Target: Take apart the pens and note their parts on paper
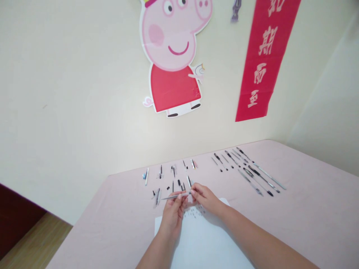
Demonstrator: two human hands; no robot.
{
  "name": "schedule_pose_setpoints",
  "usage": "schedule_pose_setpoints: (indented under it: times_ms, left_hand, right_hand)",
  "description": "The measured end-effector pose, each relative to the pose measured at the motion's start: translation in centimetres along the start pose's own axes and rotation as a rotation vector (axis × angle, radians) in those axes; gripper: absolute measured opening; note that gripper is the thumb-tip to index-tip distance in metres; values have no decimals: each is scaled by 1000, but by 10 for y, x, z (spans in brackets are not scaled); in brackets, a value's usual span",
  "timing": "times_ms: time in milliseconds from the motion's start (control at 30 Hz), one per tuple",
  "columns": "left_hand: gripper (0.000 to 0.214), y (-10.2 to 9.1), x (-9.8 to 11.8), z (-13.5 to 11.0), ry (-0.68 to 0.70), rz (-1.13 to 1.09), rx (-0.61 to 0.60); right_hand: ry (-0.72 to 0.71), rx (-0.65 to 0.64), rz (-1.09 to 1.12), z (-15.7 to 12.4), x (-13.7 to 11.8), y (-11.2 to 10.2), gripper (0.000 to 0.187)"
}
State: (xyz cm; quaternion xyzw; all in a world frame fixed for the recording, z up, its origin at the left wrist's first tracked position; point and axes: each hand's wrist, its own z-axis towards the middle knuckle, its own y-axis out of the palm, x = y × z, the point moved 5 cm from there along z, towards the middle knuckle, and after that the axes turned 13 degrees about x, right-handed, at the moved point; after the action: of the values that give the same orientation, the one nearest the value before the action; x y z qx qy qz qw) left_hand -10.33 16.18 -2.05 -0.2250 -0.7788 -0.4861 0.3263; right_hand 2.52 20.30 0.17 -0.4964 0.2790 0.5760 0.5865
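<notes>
A slim, clear-looking pen point(170, 197) lies nearly level across my fingers, its thin tip pointing left. My left hand point(174, 213) is closed around the pen's middle, with the thumb on top. At the other end, the thumb and fingers of my right hand point(204, 197) pinch the pen's dark right end; whether a separate small part sits in that pinch is hidden. Both hands are raised over the far edge of a white sheet point(207, 243). Small grey bits or marks point(194, 213) show on the sheet just below my hands.
Pen parts such as a white barrel point(147, 176), a black cap point(179, 182) and a clear piece point(157, 198) lie beyond my hands. Several pens point(252, 182) and refills are laid out at right on the pink cloth point(303, 209). A wall point(84, 112) borders the table's far side.
</notes>
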Motion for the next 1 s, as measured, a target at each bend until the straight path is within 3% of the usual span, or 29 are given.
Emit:
schedule_pose_setpoints:
  times_ms: [267, 500, 833, 1000]
  left_hand:
    - [14, 2, 2, -4, 12, 19, -33]
    - [17, 2, 1, -1, 2, -5, -12]
    - [18, 6, 4, -7, 18, 40, -39]
    - [17, 3, 3, -4, 8, 12, -7]
  right_hand:
    - [42, -25, -46, 0, 4, 2, 46]
    - [16, -22, 38, 0, -1, 1, 30]
    - [50, -34, -19, -1, 5, 3, 49]
    - [18, 1, 2, 0, 2, 0, 39]
